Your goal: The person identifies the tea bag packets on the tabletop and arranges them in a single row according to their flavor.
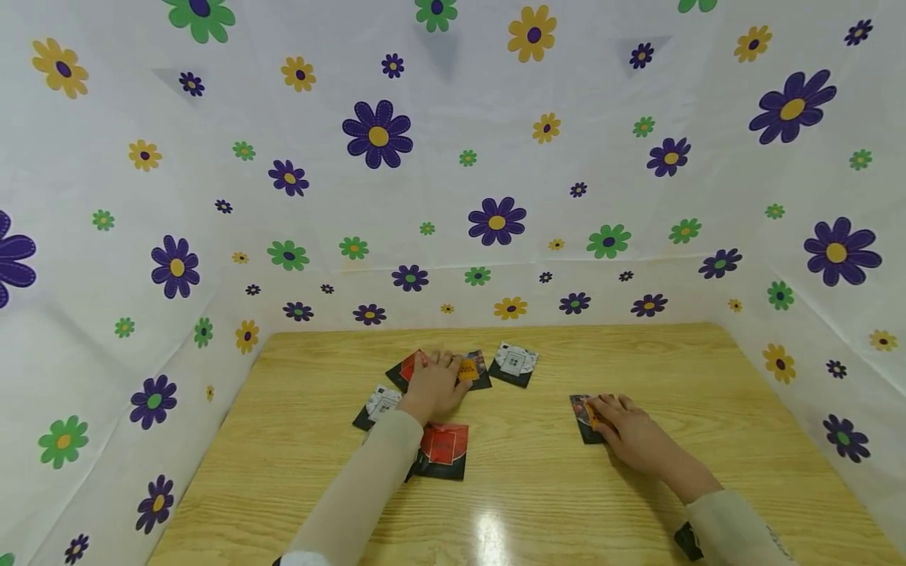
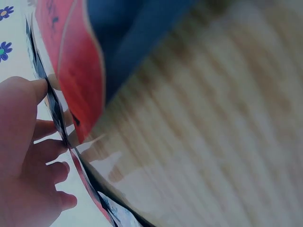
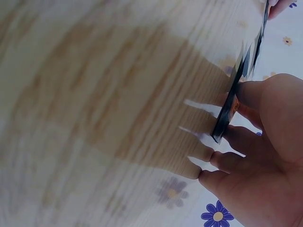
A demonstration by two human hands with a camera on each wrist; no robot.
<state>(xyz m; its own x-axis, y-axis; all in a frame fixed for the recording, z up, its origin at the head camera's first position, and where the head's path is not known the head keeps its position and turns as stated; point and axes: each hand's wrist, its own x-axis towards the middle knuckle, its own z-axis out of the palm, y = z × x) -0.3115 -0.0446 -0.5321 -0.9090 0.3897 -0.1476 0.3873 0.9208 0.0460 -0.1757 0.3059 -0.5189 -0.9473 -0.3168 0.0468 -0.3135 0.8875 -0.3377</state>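
My left hand (image 1: 435, 385) lies over two flat square packets, a red-and-black one (image 1: 398, 373) and one with an orange label (image 1: 477, 368). In the left wrist view, the thumb and fingertips touch packet edges, and another red packet (image 2: 78, 71) looms close to the camera. My right hand (image 1: 633, 432) rests on a second orange-labelled packet (image 1: 582, 420) at the right. In the right wrist view, its thumb and fingers press on this packet (image 3: 223, 123), with the outer fingertips on the table. The packet surfaces under both palms are hidden.
One white-and-black packet (image 1: 513, 362) lies right of the left hand, another (image 1: 381, 405) to its left. A red packet (image 1: 444, 452) overlaps a dark one beside the left forearm. A dark item (image 1: 686, 542) sits partly under the right sleeve. Flowered cloth (image 1: 439, 181) encloses the wooden table (image 1: 538, 487).
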